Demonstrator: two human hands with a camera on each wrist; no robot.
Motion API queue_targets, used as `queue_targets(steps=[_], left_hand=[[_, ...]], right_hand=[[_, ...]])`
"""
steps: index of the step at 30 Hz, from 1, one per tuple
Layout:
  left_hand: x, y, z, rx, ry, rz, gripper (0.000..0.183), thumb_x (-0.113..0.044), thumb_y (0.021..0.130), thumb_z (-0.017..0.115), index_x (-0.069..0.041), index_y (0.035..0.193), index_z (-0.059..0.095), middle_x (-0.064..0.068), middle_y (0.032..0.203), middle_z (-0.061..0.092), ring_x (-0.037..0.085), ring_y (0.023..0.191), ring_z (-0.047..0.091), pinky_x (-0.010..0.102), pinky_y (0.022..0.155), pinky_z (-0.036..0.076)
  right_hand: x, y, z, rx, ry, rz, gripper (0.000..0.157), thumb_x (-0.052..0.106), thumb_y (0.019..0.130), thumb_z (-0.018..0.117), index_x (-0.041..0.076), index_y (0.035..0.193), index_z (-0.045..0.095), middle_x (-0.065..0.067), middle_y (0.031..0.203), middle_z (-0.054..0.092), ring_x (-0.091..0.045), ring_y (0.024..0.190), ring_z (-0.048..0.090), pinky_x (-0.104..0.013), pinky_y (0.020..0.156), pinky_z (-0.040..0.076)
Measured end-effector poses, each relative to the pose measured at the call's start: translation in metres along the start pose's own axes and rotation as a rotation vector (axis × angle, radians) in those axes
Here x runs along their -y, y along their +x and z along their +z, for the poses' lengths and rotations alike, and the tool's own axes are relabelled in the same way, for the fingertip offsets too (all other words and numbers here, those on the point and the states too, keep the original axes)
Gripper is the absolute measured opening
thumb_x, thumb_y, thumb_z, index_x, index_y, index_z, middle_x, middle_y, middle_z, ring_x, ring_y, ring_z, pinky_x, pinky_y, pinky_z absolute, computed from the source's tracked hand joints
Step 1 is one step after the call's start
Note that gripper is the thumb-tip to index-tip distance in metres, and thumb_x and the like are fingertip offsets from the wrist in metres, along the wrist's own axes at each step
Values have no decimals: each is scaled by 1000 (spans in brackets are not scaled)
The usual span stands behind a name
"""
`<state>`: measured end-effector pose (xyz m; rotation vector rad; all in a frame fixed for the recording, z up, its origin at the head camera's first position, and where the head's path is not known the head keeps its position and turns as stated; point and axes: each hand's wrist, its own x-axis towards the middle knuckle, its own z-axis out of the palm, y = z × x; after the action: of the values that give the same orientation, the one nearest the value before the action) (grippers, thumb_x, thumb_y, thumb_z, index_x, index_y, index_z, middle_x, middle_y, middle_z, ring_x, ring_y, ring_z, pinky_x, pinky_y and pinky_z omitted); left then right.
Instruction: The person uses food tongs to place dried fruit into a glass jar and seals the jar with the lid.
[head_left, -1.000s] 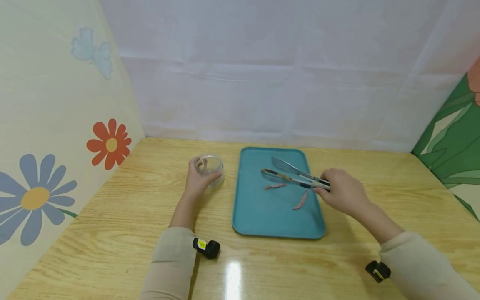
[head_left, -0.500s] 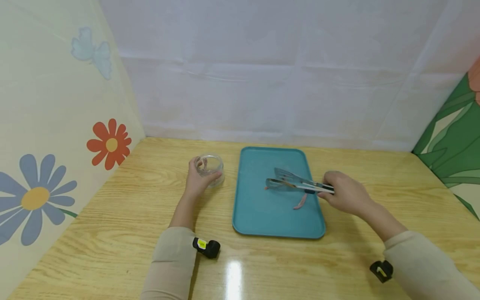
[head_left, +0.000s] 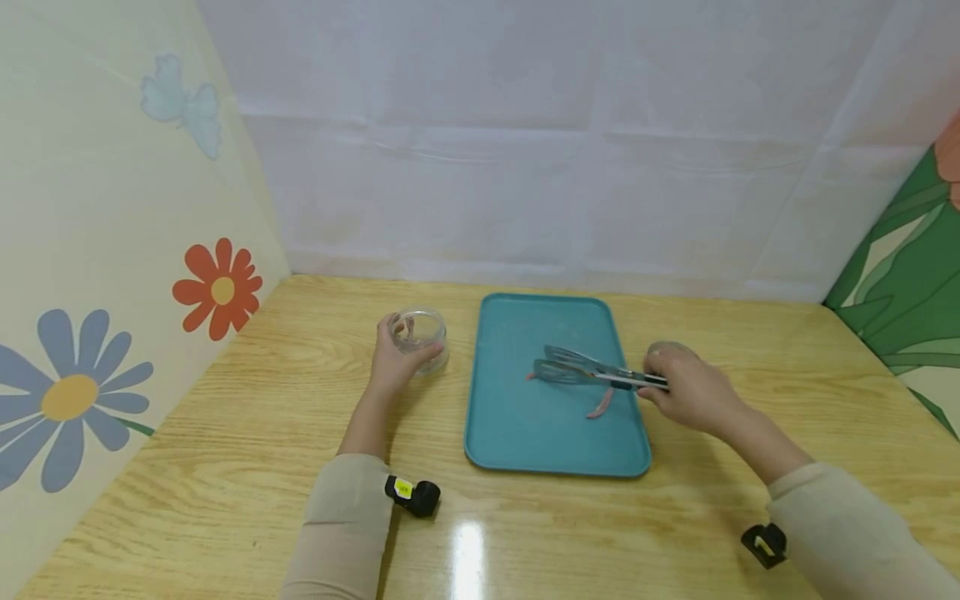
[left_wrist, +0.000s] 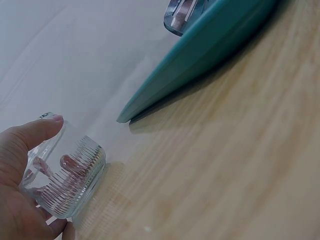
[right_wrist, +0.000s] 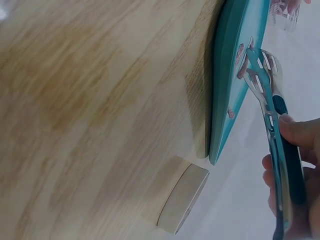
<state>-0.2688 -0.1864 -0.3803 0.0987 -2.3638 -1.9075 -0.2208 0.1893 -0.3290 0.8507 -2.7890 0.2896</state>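
Observation:
My left hand (head_left: 397,364) grips a clear ribbed glass jar (left_wrist: 82,167) standing on the table, its thumb and fingers round the sides. Pinkish strips (left_wrist: 72,165) show inside the jar. My right hand (head_left: 692,387) holds metal tongs (head_left: 628,377) with slotted heads and dark grips, low over the blue-green tray (head_left: 525,442). A pink strip (right_wrist: 243,68) lies at the tongs' heads, mostly covered by them in the head view; whether they pinch it I cannot tell. Nearer the tray's right side lies another pink strip (head_left: 600,405).
A flat round pale object (right_wrist: 182,200) lies on the wooden table (head_left: 247,467) by the tray's right side, largely hidden behind my right hand in the head view. A white cloth (head_left: 525,167) hangs behind the table; flower-printed panels (head_left: 82,208) stand at both sides.
The tongs have come down onto the far strip, and their two heads have drawn closer together. My right hand has shifted slightly right and towards me. My left hand and the jar stay still.

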Motion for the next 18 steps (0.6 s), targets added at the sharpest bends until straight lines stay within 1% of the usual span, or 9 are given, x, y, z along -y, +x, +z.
queue_targets(steps=[4, 10, 18], left_hand=[[1, 0, 0, -2, 4, 1, 91, -25, 70, 72, -12, 135, 10, 14, 135, 19, 33, 122, 20, 39, 94, 29], [1, 0, 0, -3, 2, 7, 92, -25, 69, 73, -12, 135, 10, 13, 135, 19, 33, 122, 19, 39, 94, 29], [-1, -2, -1, 7, -6, 12, 92, -25, 70, 72, -12, 135, 8, 13, 136, 17, 33, 122, 20, 39, 93, 30]], right_hand=[[3, -2, -1, 5, -16, 22, 25, 13, 73, 69, 15, 65, 45, 4, 67, 38, -13, 61, 35, -26, 46, 31], [6, -5, -1, 24, -6, 63, 26, 14, 75, 67, 16, 65, 44, 5, 62, 37, -12, 53, 33, -25, 40, 27], [6, -8, 0, 26, 8, 67, 28, 13, 76, 66, 16, 65, 40, 5, 59, 35, -11, 49, 32, -25, 40, 26]])
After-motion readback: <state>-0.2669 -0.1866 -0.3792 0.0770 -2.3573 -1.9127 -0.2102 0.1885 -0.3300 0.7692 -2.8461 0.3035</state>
